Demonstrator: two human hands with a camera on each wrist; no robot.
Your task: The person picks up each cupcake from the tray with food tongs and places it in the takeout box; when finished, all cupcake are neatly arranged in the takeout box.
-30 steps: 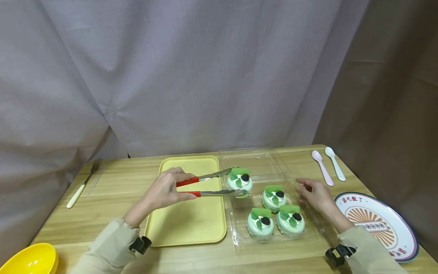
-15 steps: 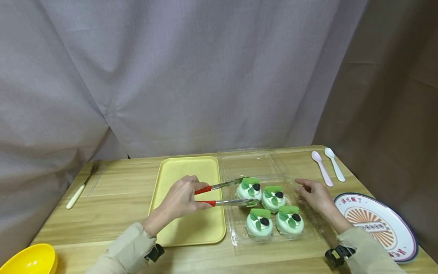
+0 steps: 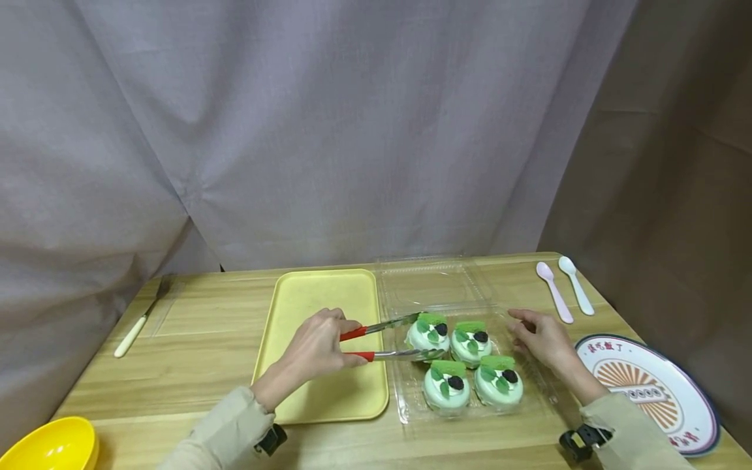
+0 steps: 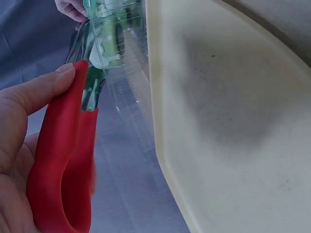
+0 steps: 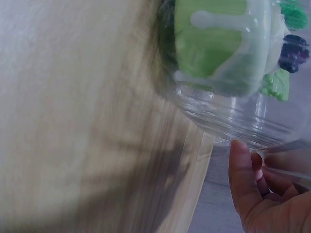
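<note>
In the head view my left hand (image 3: 314, 346) holds red-handled tongs (image 3: 354, 333), whose metal arms lie on either side of a pale green cake (image 3: 426, 337) topped with leaves and a dark berry. That cake sits at the back left of a clear plastic box (image 3: 405, 385), beside three similar cakes (image 3: 499, 390). My right hand (image 3: 540, 336) pinches the box's right edge between thumb and fingers. Up close in the right wrist view, the thumb (image 5: 241, 165) meets the clear rim. In the left wrist view the tongs' tips are partly hidden behind plastic.
A yellow tray (image 3: 329, 398) lies left of the box, and the box's clear lid (image 3: 431, 285) is folded back. Pink spoon (image 3: 555, 294), white spoon (image 3: 577, 287) and printed plate (image 3: 634, 352) are right. A cream-handled spatula (image 3: 130, 336) and yellow bowl (image 3: 55, 444) are left.
My left hand has moved right and slightly down with the tongs, bringing the cake into the box's back left place. The tongs' arms stay around it. My right hand has kept its place.
</note>
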